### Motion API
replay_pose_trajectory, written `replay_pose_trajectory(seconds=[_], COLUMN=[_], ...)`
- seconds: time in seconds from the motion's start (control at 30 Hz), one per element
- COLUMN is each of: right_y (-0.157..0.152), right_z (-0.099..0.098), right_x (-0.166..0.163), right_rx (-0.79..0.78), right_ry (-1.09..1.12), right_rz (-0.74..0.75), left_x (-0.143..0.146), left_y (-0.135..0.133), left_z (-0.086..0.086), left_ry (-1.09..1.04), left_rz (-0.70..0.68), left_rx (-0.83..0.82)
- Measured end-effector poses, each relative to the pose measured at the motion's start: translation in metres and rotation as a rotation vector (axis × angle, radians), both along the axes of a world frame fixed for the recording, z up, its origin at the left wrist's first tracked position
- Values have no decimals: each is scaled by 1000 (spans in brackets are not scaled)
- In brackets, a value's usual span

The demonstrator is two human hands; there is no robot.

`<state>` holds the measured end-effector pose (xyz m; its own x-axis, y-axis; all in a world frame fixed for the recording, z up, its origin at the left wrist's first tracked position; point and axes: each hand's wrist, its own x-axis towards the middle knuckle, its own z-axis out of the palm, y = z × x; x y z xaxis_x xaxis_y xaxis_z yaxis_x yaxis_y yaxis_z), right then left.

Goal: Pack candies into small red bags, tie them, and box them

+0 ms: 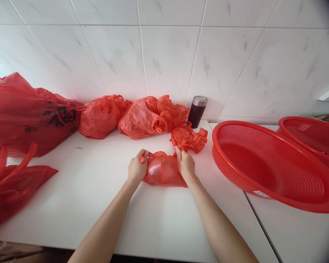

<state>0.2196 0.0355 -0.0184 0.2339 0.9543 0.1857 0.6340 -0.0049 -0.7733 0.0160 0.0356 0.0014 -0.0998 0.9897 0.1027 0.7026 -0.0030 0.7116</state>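
Observation:
A filled red plastic bag lies on the white table in front of me, its shiny film stretched over something whose kind I cannot make out. My left hand is closed on the bag's left end, with a twist of film poking out between thumb and fingers. At the right end, my right hand pinches the gathered film near the top. Just behind that hand sits a crumpled red plastic bag; whether it touches the fingers I cannot tell.
Along the tiled wall stand more filled red bags and a dark tumbler with a metal lid. Large red bags fill the left side. Red perforated baskets take up the right, across a seam in the tabletop.

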Motion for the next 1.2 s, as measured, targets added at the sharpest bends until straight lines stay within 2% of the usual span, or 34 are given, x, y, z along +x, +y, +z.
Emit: replay_pose_trajectory(seconds=[0.2,0.4,0.5,0.7,0.8,0.9,1.03,1.2], right_y=[5,5,6,3,-4,-11,-14,-12], right_z=[-6,-5,-6,-9,-7,-5,-4,2], right_x=[7,2,1,11,12,8,5,7], right_rx=[71,-79,-80,14,66,66,17,106], right_ry=[15,-251,-286,-135,-46,34,180,238], right_rz=[-51,-126,-110,-57,-14,81,254,303], left_x=[-6,-4,-3,-4,-4,-1,0,-3], left_y=[11,11,11,4,-4,-11,-13,-9], left_z=[-5,-11,-14,-13,-9,-5,-5,-5], left_ry=[18,108,146,46,-56,-175,-262,-282], left_rz=[-64,-13,-2,-42,-126,-265,-422,-418], left_rx=[-2,-20,-15,101,188,248,124,28])
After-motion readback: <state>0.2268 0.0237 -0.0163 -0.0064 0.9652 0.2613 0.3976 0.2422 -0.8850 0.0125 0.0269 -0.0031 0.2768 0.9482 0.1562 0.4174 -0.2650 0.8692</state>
